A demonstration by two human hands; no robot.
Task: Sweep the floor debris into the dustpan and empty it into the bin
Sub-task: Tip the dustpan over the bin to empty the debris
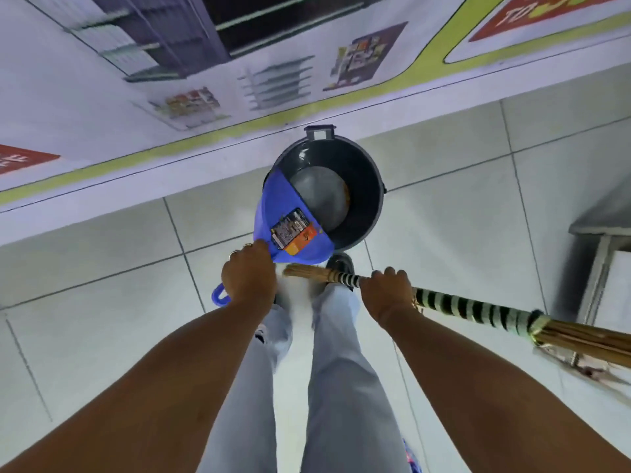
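Broom bristles cut off at right edge; dustpan hides bin rim.

My left hand holds the blue dustpan tipped over the near-left rim of the dark bin, so it covers that part of the mouth; the right and far part of the opening stays clear. The wall runs close behind the bin and blocks any reach beyond it. My right hand grips the broom, whose shaft bars the space to my right. A metal table crowds the right edge. Open floor tiles lie to my left.
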